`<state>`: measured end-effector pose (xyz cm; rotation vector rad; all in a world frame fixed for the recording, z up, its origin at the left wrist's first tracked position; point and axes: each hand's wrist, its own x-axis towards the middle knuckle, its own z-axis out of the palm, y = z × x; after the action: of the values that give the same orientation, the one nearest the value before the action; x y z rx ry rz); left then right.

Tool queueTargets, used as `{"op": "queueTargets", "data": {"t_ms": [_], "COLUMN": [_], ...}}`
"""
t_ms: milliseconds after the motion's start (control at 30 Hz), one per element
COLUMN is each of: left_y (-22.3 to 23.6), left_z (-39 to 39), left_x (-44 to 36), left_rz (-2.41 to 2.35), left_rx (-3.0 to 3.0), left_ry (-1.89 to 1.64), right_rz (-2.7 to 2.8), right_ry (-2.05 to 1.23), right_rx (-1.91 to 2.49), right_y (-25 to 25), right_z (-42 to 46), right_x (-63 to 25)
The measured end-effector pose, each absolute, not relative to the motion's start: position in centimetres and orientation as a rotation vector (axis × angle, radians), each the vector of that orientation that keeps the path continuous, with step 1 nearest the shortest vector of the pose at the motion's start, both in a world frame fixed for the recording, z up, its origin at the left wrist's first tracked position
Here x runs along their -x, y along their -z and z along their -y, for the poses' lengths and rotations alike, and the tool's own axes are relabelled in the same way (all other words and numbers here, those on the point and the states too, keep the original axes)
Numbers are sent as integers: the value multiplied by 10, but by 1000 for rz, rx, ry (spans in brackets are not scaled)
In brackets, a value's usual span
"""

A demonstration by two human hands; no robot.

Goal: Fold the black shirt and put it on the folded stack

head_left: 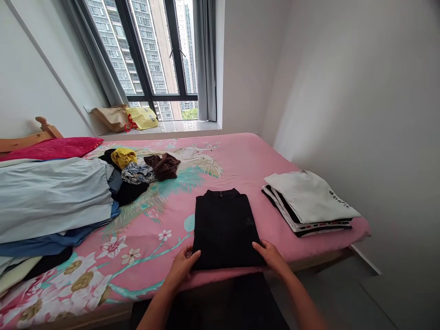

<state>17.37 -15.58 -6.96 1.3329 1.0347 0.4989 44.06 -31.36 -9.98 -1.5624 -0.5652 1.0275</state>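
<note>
We have the folded black shirt flat at the near edge of the pink bed sheet, collar toward the window. Our left hand grips its near left side, our right hand its near right, both thumbs on top, other fingers partly hidden. Stack of folded clothes, white one on top, sits apart to the right; loose clothes pile lies well off to the left.

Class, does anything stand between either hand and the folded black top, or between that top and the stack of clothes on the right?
Nothing visible does. The left hand and right hand both touch the folded black top at its sides, and only pink bedsheet shows between it and the stack of clothes.
</note>
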Motion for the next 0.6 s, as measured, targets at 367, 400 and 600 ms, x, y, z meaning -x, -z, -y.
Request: {"op": "queueTargets", "data": {"t_ms": [367,400,600], "left_y": [83,80,57], "left_z": [173,167,115], "left_x": [-154,-156,-196], "left_rz": [-1170,-1127,-1056], "left_rx": [-1553,-1576,-1328], "left_ry": [-485,-526,-587], "right_rz": [919,970,852], "right_ry": [-666,-619,-607], "right_rx": [2201,2242,2089], "right_y": [103,100,87], "right_z": [336,333,283], "right_x": [-444,-448,-478]}}
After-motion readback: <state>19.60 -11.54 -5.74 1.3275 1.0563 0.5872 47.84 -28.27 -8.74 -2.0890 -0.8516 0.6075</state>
